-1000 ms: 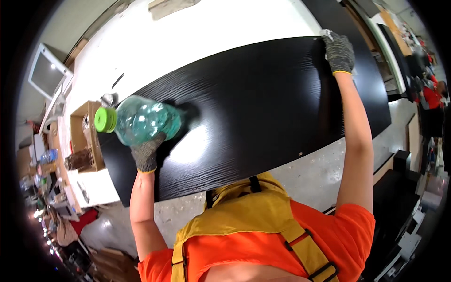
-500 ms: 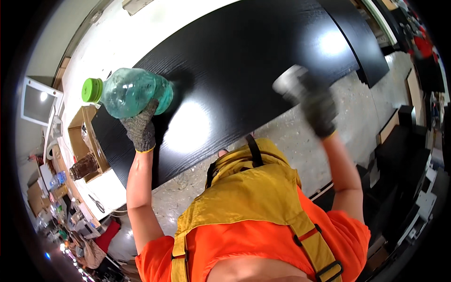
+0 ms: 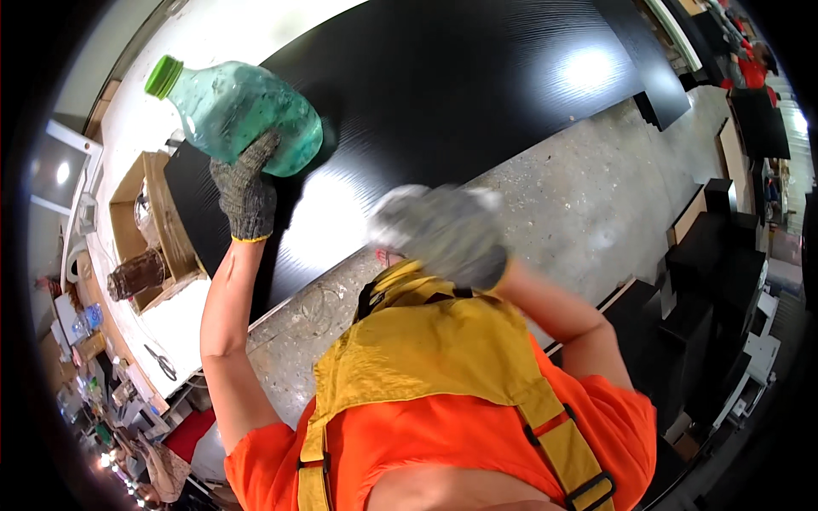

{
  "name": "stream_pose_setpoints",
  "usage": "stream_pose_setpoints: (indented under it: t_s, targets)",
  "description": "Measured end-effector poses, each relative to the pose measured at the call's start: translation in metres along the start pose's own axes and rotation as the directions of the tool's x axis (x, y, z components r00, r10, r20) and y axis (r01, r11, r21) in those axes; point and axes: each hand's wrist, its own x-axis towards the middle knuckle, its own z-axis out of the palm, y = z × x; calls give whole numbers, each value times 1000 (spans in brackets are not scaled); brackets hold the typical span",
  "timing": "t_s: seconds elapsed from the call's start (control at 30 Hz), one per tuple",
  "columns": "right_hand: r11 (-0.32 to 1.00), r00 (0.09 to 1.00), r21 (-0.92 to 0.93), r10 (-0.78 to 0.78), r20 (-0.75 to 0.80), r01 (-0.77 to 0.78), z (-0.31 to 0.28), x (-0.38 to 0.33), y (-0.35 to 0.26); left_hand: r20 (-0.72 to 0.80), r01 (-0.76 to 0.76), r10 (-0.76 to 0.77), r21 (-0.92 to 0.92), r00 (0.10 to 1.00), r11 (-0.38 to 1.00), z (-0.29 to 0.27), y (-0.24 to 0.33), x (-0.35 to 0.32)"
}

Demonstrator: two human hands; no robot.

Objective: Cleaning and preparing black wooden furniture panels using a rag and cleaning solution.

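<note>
Gripping the belly of a green plastic jug [image 3: 243, 115], the left hand [image 3: 245, 192] wears a grey knit glove and has its fingers wrapped up around the underside, so that grip is clenched on the jug. The jug lies tilted, its green cap [image 3: 163, 76] pointing up and to the left, its base over the near left corner of the black panel [image 3: 443, 94] that lies on the white tabletop [image 3: 183, 319]. Whether the jug touches the panel or hangs just above it cannot be told.

The right hand [image 3: 443, 234], gloved too, is a blur close to the chest, above the yellow apron [image 3: 426, 349]; whether that grip is clenched or released cannot be told, and nothing shows in it.

Judging by the tilt, the step in hand looks like bringing liquid to the panel. The next move calls for uncapping the jug, which needs the right hand at the cap while the left steadies the weight. A wooden box [image 3: 158, 221] sits just left of the panel.
</note>
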Motion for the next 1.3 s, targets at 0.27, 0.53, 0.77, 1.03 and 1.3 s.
stream_pose_setpoints:
  t_s: [0.27, 0.53, 0.77, 1.03, 1.3]
  targets:
    - [823, 935, -458, 351, -53, -335, -50, -71, 209, -445, 149, -191, -128, 875, 981, -111, -20, -114]
    - [854, 889, 247, -430, -158, 458, -15, 73, -32, -557, 57, -653, -737, 513, 673, -182, 10, -176]
    - [777, 784, 124, -594, -179, 617, 15, 169, -197, -579, 84, -713, -751, 395, 655, -183, 21, -197]
    - [811, 972, 544, -230, -41, 215, 15, 119, -38, -718, 133, -581, -580, 382, 804, -184, 6, -228]
    - [712, 776, -395, 631, -4, -580, -25, 69, 304, -538, 77, -711, -771, 452, 632, -157, 20, -205]
